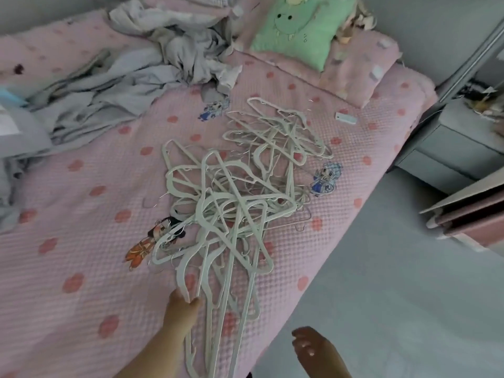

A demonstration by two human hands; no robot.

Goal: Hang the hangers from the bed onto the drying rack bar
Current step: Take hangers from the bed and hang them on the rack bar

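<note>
A tangled heap of several pale white plastic hangers [231, 203] lies on the pink dotted bedspread [81, 268], stretching from the middle of the bed to its near edge. My left hand [181, 309] pinches the near end of one hanger [183, 274] between thumb and fingers at the front of the heap. My right hand [313, 347] hovers over the floor just off the bed's edge, fingers curled and apart, holding nothing. No drying rack bar is in view.
Crumpled grey clothes [122, 77] cover the bed's far left. A green pillow [302, 28] lies at the head, a small pale object [345, 117] near it. A grey bedside cabinet [463, 148] and a pink-edged board [469, 214] stand at the right, with grey floor [395, 296] between.
</note>
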